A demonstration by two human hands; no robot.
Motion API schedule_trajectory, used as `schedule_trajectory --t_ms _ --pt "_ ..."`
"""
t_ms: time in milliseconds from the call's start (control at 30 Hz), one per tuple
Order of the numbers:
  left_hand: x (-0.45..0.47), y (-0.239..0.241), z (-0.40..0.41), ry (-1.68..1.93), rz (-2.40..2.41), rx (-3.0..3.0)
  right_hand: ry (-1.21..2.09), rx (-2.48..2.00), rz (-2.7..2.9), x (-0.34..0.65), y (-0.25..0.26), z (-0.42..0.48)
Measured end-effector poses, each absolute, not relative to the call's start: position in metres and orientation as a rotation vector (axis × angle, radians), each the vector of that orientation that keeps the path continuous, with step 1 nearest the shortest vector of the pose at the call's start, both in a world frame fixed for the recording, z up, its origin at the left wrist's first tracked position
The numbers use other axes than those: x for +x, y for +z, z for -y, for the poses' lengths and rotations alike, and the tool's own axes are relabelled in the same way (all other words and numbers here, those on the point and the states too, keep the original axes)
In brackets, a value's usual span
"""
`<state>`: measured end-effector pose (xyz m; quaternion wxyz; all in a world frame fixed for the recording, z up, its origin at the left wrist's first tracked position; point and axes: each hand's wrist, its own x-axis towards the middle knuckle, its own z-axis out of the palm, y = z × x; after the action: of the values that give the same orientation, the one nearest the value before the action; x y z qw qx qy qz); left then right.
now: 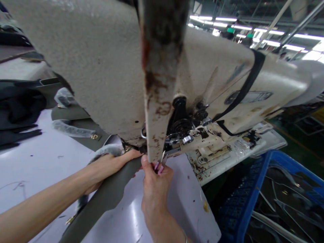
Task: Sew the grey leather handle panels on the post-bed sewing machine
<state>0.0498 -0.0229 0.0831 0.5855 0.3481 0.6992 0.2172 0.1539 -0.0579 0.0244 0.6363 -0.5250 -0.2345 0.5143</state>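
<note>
One obstructing sewing machine [106, 67], blue crate [249, 192] alongside, left fingers [132, 155] tight on grey panel [111, 190], right fingers [145, 162] around snips [161, 168].

Large hall, dim ceiling [255, 11]; rows of white strip lights [220, 24] lit. Two small green panels [231, 30] far off. Floor [288, 144] dark green. Bench [50, 172] pale, glossy.
</note>
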Motion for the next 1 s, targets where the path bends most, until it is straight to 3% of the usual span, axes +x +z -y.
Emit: schedule_trajectory --t_ms 133,567,1000 --pt "0.060 0.087 0.030 0.396 -1.607 0.611 1.220 -1.142 0.490 0.159 0.025 0.059" --pt "0.103 0.053 0.062 1.006 -1.528 0.274 1.318 -1.261 0.780 0.198 0.034 0.062" --pt "0.118 0.053 0.060 1.097 -1.428 0.101 1.508 -1.194 0.767 0.216 0.038 0.058"
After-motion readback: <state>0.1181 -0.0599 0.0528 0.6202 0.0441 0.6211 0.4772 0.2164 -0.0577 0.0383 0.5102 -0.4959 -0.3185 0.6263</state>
